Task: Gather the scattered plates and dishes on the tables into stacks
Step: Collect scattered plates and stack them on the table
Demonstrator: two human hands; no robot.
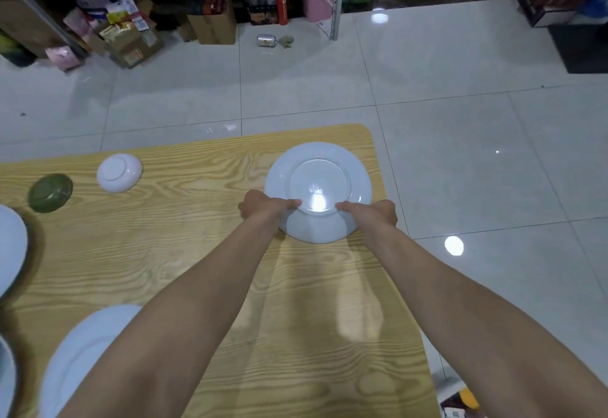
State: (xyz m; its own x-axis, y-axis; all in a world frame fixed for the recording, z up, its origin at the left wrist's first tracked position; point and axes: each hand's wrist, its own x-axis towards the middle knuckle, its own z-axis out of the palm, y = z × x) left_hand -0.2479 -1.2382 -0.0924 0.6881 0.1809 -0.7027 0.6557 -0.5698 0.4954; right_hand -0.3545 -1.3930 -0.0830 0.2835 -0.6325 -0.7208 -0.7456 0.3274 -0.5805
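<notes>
A large white plate (317,167) lies upside down near the far right corner of the wooden table (204,253). My left hand (263,207) grips its near left rim, thumb on the plate's underside. My right hand (371,212) grips the near right rim the same way. A small white bowl (119,172) sits upside down at the far left, with a dark green dish (50,192) beside it. Another white plate (82,355) lies at the near left, partly hidden by my left forearm. More white dishes (10,246) show at the left edge.
The table's right edge runs close to the plate, with glossy tiled floor (460,141) beyond. Cardboard boxes (131,42) and bottles line the far wall. A can (266,40) lies on the floor.
</notes>
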